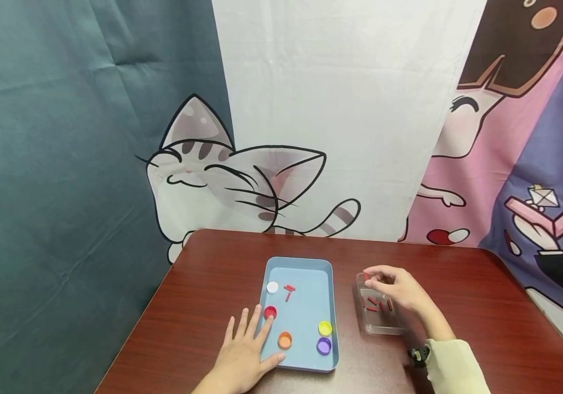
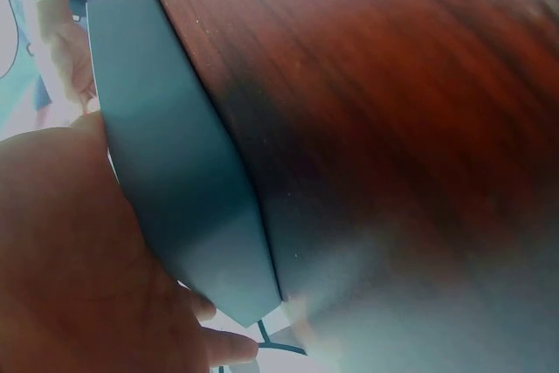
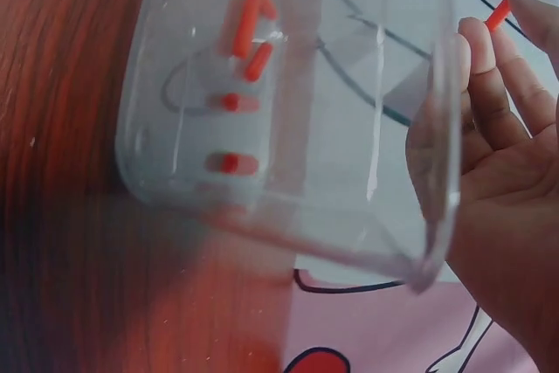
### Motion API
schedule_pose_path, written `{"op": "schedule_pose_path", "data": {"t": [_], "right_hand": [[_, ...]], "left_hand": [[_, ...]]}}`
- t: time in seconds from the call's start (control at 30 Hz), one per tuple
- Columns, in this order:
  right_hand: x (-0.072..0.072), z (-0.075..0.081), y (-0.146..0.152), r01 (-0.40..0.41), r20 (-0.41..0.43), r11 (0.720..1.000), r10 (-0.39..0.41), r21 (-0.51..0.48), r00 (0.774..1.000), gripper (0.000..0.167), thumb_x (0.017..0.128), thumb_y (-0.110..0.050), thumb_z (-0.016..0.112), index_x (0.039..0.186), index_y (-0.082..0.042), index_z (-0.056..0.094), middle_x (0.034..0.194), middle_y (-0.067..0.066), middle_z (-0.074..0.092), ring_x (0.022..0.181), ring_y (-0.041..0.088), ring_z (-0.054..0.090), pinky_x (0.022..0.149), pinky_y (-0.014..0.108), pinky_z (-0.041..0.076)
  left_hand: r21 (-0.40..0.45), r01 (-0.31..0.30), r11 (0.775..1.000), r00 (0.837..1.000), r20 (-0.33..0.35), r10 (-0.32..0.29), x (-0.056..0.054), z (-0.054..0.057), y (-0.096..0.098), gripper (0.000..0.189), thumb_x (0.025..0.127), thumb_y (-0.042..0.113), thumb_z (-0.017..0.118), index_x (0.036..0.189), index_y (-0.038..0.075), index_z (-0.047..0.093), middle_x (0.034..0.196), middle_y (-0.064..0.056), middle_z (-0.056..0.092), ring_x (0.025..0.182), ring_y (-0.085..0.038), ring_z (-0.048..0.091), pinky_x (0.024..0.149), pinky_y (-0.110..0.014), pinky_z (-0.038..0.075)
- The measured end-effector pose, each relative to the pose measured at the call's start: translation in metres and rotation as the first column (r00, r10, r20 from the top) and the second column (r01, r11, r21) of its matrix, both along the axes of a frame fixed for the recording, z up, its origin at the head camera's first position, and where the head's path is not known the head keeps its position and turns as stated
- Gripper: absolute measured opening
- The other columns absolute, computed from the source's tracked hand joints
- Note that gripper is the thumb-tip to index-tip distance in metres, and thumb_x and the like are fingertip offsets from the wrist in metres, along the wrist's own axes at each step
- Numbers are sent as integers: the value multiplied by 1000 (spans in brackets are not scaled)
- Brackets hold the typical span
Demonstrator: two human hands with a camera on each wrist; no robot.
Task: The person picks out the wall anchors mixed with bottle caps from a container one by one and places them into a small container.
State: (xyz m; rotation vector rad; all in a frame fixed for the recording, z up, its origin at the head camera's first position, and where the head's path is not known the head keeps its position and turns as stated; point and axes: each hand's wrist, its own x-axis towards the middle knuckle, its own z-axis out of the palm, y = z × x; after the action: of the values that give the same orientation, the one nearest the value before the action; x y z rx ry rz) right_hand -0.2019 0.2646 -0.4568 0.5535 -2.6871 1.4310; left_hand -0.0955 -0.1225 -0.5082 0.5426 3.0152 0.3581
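My left hand (image 1: 242,353) lies with fingers spread over the near left edge of a blue tray (image 1: 306,273). In the left wrist view, the palm (image 2: 79,251) is against the tray's outer side wall (image 2: 175,146). Between thumb and fingertip, my right hand (image 1: 402,287) pinches a small red stick (image 3: 499,13). That hand is over the far end of a clear plastic box (image 1: 385,330), where several similar red sticks (image 1: 372,301) lie loose. A few more red sticks (image 1: 289,288) lie inside the tray, near a white cap (image 1: 273,287).
Inside the tray are also a red cap (image 1: 270,312) by the left fingertips, an orange cap (image 1: 285,340), a yellow cap (image 1: 325,328) and a purple cap (image 1: 323,346). The brown table (image 1: 188,295) ends at a printed cloth backdrop (image 1: 360,109).
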Motion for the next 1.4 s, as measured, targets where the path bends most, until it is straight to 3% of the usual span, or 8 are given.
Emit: {"op": "schedule_pose_path", "data": {"t": [0.4,0.6,0.9,1.2,1.4], "right_hand": [[-20,-28,23,38,77,999,-39,14,996,35,91,-20,77,121,-3,70,90,4,70,79,7,60,64,23,47],[-21,-25,25,25,95,1000,-27,18,995,39,92,-24,77,122,-1,69,92,5,73,82,8,64,67,23,49],[-24,-19,21,37,70,998,-40,44,997,41,91,-26,77,123,-1,69,88,4,66,78,9,56,64,24,47],[-30,-14,1,2,64,999,-5,48,998,35,91,-30,77,120,-11,71,91,2,68,82,13,60,69,25,52],[-34,-14,-16,-35,80,999,32,29,996,35,91,-30,77,120,-11,71,91,3,68,80,14,59,68,25,52]], "left_hand": [[8,3,1000,1000,-9,-3,1,1,0,85,94,74,45,157,17,40,167,-16,23,151,-47,20,116,-69,14],[5,1,1000,1000,-14,-1,1,1,0,84,94,73,45,157,17,41,166,-16,23,151,-47,21,116,-69,14],[13,1,1000,1000,-20,0,1,2,0,84,94,73,45,156,17,41,166,-17,23,151,-47,21,116,-70,14],[12,-1,1000,1000,-13,1,0,1,0,84,94,73,45,156,17,41,166,-17,23,150,-47,21,116,-70,14],[12,1,1000,1000,-11,-1,0,0,0,84,94,73,45,156,17,41,166,-17,23,151,-47,21,116,-70,13]]}}
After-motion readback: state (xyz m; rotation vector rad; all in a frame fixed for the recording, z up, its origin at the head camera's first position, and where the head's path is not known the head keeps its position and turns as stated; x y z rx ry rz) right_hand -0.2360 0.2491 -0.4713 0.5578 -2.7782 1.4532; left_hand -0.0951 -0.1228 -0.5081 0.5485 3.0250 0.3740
